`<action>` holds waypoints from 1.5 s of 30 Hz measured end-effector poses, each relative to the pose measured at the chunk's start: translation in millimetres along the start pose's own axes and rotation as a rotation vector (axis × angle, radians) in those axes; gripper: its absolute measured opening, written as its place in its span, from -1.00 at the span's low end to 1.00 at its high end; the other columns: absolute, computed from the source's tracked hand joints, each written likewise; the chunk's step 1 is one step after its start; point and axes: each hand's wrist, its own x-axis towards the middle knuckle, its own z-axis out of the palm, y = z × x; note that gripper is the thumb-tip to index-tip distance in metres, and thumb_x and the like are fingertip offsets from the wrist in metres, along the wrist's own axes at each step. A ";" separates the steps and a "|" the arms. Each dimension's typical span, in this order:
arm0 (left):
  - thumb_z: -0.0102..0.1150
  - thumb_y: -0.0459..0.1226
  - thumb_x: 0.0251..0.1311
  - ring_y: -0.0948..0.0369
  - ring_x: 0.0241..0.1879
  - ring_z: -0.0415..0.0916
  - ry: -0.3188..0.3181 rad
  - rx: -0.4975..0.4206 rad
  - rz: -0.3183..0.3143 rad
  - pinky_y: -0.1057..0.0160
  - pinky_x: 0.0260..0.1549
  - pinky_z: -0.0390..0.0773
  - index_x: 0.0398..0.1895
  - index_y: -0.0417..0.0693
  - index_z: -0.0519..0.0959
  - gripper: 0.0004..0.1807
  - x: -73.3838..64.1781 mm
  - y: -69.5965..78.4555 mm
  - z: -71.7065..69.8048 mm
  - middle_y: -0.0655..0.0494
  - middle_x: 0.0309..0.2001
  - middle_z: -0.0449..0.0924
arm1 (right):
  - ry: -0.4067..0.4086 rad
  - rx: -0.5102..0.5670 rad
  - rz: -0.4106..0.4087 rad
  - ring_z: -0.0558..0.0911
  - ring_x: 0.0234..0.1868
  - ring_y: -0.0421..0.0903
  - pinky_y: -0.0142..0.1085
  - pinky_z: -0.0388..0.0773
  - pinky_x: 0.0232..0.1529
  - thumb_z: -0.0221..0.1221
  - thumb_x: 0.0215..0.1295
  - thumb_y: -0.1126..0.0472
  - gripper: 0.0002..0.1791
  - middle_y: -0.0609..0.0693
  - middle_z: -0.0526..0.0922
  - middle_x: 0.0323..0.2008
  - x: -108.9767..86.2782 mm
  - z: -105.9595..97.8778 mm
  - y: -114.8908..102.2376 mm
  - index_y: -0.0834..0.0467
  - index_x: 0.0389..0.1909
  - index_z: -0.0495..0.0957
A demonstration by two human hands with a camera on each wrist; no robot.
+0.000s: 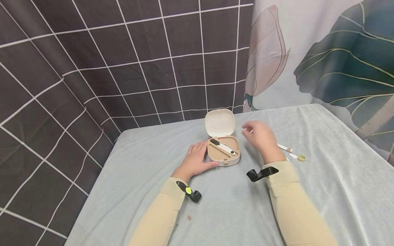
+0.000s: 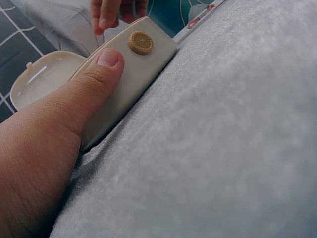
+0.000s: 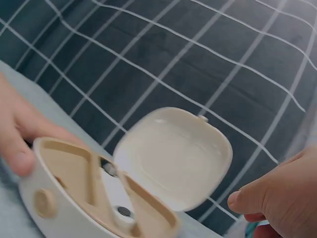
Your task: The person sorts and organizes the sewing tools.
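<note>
A cream case (image 1: 233, 161) with a beige inner tray and a round tan front button (image 2: 141, 42) lies on the cloth, its lid (image 1: 220, 123) raised at the back. In the tray a slim white tool (image 1: 226, 147) with a dark end and a dark round spot lies diagonally. My left hand (image 1: 197, 160) holds the case at its near left corner, thumb against the front wall and fingers along the left side. My right hand (image 1: 261, 138) hovers right of the lid, fingers loosely bent. Nothing is visible between its fingertips.
Right of my right forearm lie a small white-and-brown strip (image 1: 285, 148), a small white piece (image 1: 293, 155) and a yellow-green ring-shaped piece (image 1: 301, 158). A light grey cloth (image 1: 332, 184) covers the table. A dark grid curtain (image 1: 147, 65) hangs behind it.
</note>
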 end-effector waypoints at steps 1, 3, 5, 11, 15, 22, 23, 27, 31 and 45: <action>0.14 0.42 0.13 0.02 0.55 0.00 0.001 0.003 0.002 -0.11 0.53 -0.16 0.64 0.09 -0.06 0.15 0.3 -0.2 0.3 0.00 0.56 0.13 | 0.002 0.008 0.006 0.64 -0.07 0.21 0.14 0.52 -0.02 0.18 0.40 0.20 -0.68 0.25 0.68 -0.11 -0.7 -3.1 4.4 0.28 0.08 0.62; 0.14 0.42 0.13 0.02 0.55 0.01 0.003 0.005 0.005 -0.11 0.53 -0.17 0.64 0.09 -0.06 0.16 0.6 -0.6 1.0 0.01 0.56 0.13 | 0.000 0.024 0.027 0.63 -0.06 0.23 0.15 0.51 0.00 0.18 0.40 0.20 -0.67 0.27 0.67 -0.10 -2.5 -8.8 12.8 0.29 0.08 0.61; 0.14 0.41 0.13 0.01 0.55 0.01 0.005 0.003 0.007 -0.12 0.53 -0.16 0.64 0.08 -0.05 0.15 0.7 -0.7 1.4 0.00 0.56 0.14 | -0.005 0.030 0.058 0.62 -0.04 0.24 0.16 0.50 0.02 0.18 0.40 0.19 -0.65 0.28 0.66 -0.08 -4.8 -13.7 21.1 0.30 0.09 0.60; 0.14 0.41 0.14 0.02 0.55 0.02 0.005 0.010 0.008 -0.12 0.53 -0.15 0.64 0.08 -0.05 0.15 0.4 -1.1 1.6 -0.01 0.55 0.14 | -0.030 0.023 0.145 0.58 0.00 0.29 0.20 0.46 0.03 0.17 0.40 0.15 -0.61 0.33 0.62 -0.03 -11.7 -28.1 45.4 0.32 0.12 0.57; 0.15 0.40 0.14 0.02 0.55 0.02 0.001 0.001 0.004 -0.11 0.53 -0.16 0.64 0.09 -0.05 0.14 -0.5 0.6 -1.3 -0.01 0.55 0.14 | -0.056 0.027 0.181 0.58 -0.04 0.27 0.18 0.47 0.02 0.18 0.36 0.17 -0.58 0.34 0.59 -0.04 -14.7 -35.4 59.5 0.35 0.12 0.55; 0.15 0.40 0.15 0.03 0.55 0.02 -0.001 -0.001 0.008 -0.11 0.53 -0.16 0.64 0.08 -0.05 0.14 -1.4 1.6 -4.0 -0.01 0.55 0.14 | -0.163 0.027 0.274 0.55 -0.03 0.27 0.16 0.48 0.02 0.23 0.29 0.19 -0.53 0.37 0.58 -0.03 -17.4 -43.4 72.0 0.41 0.11 0.52; 0.16 0.39 0.15 0.03 0.54 0.02 0.000 0.000 0.009 -0.11 0.53 -0.16 0.64 0.07 -0.04 0.14 -1.5 1.6 -3.9 -0.01 0.55 0.14 | -0.175 0.026 0.281 0.55 -0.02 0.28 0.16 0.47 0.03 0.24 0.27 0.20 -0.53 0.38 0.58 -0.03 -18.0 -44.1 73.1 0.42 0.10 0.52; 0.15 0.40 0.15 0.04 0.55 0.01 -0.003 0.005 0.008 -0.09 0.53 -0.16 0.64 0.07 -0.05 0.15 -1.6 1.5 -3.6 0.00 0.56 0.13 | -0.223 0.019 0.309 0.54 -0.02 0.31 0.15 0.48 0.02 0.26 0.17 0.24 -0.57 0.39 0.60 -0.03 -21.4 -46.4 76.0 0.42 0.01 0.55; 0.16 0.40 0.15 0.04 0.55 0.00 -0.012 0.007 0.001 -0.06 0.54 -0.17 0.64 0.07 -0.05 0.15 -1.8 2.2 -4.5 0.01 0.56 0.12 | -0.272 0.005 0.376 0.54 -0.12 0.24 0.02 0.52 -0.15 0.24 0.12 0.31 -0.64 0.33 0.61 -0.10 -24.4 -46.8 75.4 0.38 -0.06 0.57; 0.17 0.39 0.15 0.03 0.55 0.00 -0.009 0.001 -0.002 -0.09 0.53 -0.18 0.64 0.09 -0.06 0.15 -1.6 2.5 -4.5 -0.01 0.56 0.12 | -0.252 -0.031 0.393 0.58 -0.17 0.21 0.05 0.51 -0.17 0.16 0.33 0.25 -0.78 0.28 0.66 -0.20 -28.0 -41.1 75.5 0.36 -0.21 0.63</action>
